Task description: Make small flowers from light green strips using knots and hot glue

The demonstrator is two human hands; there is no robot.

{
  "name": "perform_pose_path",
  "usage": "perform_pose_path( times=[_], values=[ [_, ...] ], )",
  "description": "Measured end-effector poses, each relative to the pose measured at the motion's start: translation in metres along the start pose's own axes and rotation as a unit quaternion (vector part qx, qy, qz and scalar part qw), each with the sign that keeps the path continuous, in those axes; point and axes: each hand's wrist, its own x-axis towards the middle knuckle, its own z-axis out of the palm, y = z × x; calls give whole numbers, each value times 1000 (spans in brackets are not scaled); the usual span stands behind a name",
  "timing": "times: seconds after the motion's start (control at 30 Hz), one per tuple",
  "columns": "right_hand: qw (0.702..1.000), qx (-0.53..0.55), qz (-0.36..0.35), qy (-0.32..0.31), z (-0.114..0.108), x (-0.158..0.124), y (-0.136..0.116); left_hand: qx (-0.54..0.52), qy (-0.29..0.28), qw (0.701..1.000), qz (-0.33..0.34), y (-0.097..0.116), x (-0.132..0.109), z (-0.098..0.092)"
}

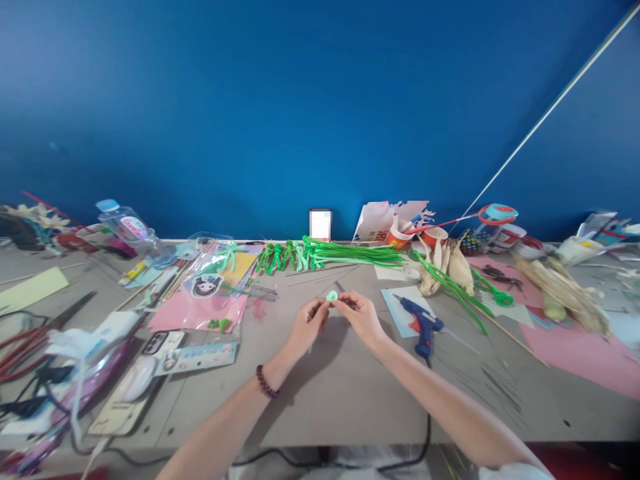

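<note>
Over the middle of the grey table both my hands meet on a small light green curled pipe-cleaner piece. My left hand pinches it from the left, with a dark bead bracelet on that wrist. From the right, my right hand pinches the same piece with closed fingers. A thin green stem hangs down below my left hand. A blue glue gun lies just right of my right hand on a pale sheet.
A bundle of green pipe cleaners lies at the back, with paper cups and dried husks to the right. Pink packets, scissors, a water bottle and cables crowd the left. Pink paper lies far right.
</note>
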Motion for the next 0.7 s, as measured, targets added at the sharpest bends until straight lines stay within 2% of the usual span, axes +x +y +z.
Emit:
perform_pose_path(
  times=[0.1, 0.2, 0.33, 0.57, 0.7],
  values=[
    [999, 32, 43, 5, 1, 0, 0, 4, 45, 999, 16, 1, -1, 0],
    [992, 82, 92, 0, 1, 1, -1, 39, 102, 991, 72, 2, -4, 0],
    [986, 110, 119, -30, 2, 1, -2, 106, 83, 982, 133, 2, -6, -3],
    [988, 91, 117, -37, 3, 0, 1, 123, 83, 979, 139, -3, -3, -8],
    [996, 36, 83, -28, 3, 0, 2, 135, 89, 979, 125, -3, -4, -8]
  ],
)
